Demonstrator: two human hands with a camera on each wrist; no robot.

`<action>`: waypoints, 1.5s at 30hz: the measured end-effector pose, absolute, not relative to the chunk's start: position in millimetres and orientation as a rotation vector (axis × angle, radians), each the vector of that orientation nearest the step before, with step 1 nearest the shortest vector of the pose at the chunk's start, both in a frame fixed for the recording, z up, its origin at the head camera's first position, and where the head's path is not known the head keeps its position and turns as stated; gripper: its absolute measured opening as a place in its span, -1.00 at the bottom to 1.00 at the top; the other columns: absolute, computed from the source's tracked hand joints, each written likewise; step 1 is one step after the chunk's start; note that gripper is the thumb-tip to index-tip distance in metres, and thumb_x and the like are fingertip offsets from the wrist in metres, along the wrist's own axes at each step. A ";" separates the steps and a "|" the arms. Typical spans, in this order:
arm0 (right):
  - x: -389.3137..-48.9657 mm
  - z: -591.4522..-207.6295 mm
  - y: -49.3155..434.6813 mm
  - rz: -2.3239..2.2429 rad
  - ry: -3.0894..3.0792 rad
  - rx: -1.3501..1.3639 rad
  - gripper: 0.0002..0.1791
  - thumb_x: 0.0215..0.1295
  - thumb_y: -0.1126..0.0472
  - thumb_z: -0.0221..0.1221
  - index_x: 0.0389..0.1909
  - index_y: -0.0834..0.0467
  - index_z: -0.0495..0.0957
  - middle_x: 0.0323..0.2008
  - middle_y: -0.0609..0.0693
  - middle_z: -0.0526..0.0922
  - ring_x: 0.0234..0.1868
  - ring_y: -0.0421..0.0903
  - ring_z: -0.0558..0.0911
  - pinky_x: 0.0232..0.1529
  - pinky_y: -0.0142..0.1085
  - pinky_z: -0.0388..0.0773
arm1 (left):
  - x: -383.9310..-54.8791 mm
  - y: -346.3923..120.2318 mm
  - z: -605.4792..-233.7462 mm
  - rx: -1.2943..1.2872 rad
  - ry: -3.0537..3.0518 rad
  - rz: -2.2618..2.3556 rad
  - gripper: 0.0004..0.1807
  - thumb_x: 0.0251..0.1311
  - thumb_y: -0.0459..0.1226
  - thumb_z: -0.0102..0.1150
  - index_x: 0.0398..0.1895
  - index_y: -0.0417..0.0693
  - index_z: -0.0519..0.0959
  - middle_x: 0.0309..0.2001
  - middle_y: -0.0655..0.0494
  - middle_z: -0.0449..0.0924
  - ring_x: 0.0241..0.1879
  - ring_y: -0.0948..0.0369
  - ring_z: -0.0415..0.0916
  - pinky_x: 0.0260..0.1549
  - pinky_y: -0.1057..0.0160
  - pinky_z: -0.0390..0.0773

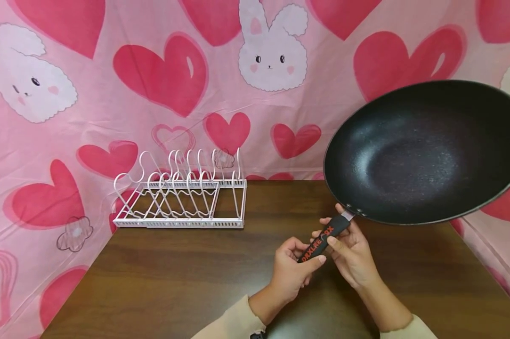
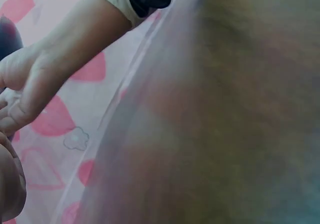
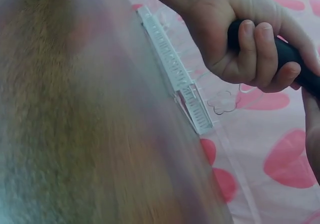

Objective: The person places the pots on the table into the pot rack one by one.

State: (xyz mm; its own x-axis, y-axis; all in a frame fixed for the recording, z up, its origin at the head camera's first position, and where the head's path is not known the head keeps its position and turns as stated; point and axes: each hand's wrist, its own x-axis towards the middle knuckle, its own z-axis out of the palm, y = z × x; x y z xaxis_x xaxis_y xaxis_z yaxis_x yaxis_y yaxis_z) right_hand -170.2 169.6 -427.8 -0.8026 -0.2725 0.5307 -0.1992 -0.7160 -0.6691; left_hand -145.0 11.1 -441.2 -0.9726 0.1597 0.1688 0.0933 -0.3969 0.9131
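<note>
In the head view, a large black wok (image 1: 411,155) is held up above the table on the right, its dark inside facing me. My left hand (image 1: 289,269) grips the lower end of its black handle (image 1: 338,227), which bears red lettering. The right hand (image 1: 355,258) holds the same handle nearer the bowl, thumb in front and fingers behind. Seen from the right wrist, the left hand's fingers (image 3: 257,46) curl round the handle. The left wrist view catches the right forearm and hand (image 2: 35,78) at its left side; most of the wok is outside that view.
A white wire rack (image 1: 195,224) with upright curved dividers stands at the back left of the brown wooden table (image 1: 187,278). Behind the table hangs a pink cloth (image 1: 271,108) printed with hearts and rabbits.
</note>
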 end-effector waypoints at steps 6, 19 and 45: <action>-171.4 -425.0 173.7 -2.696 1.171 -1.075 -0.22 0.34 0.70 -0.22 0.51 0.29 -0.22 0.10 0.17 0.46 0.03 0.09 0.63 0.08 -0.09 0.56 | -143.8 9.7 -439.6 0.422 1.654 2.483 -0.58 0.04 -0.47 0.40 -0.18 -0.41 0.33 -0.42 0.15 0.56 -0.79 0.36 0.34 -0.84 0.47 0.31; -169.0 -432.6 187.5 -2.452 1.794 -0.905 -0.21 0.29 0.66 -0.01 0.50 0.22 0.00 0.00 0.09 0.51 -0.07 -0.01 0.68 0.02 -0.19 0.59 | -131.5 -13.4 -431.9 0.586 2.452 1.638 -0.43 -0.19 -0.37 0.58 -0.03 -0.04 0.54 -0.24 0.10 0.72 -0.47 0.40 0.61 -0.54 0.43 0.57; -181.9 -397.1 138.7 -2.262 2.109 -0.923 -0.32 0.11 0.56 0.28 0.28 0.30 0.31 -0.11 0.07 0.65 -0.21 0.04 0.72 -0.12 -0.17 0.66 | -137.9 -33.1 -442.5 0.535 1.906 2.192 -0.37 -0.04 -0.68 0.30 0.11 -0.18 0.34 -0.12 -0.41 0.62 -0.17 -0.30 0.61 -0.39 0.21 0.68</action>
